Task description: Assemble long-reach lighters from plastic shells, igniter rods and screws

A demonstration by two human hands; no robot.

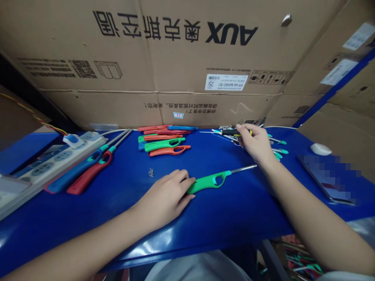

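My left hand [172,189] grips the butt of a green gas lighter [205,183], which lies on the blue table with its metal barrel pointing right. In my right hand [256,142] is a screwdriver [231,132] with a black and yellow handle. Its thin shaft points left, above the far part of the table. Under and around the right hand lie several metal lighter barrels with teal ends [278,151], partly hidden by the hand. Left of the green lighter sits a small heap of screws [150,172].
Several red, green, blue and orange lighter shells [165,145] are piled at the back. A blue lighter [76,169] and a red lighter [92,171] lie beside a white power strip [63,156]. A phone [326,179] and a white mouse-like object [321,149] are at right. Cardboard [175,58] walls the back.
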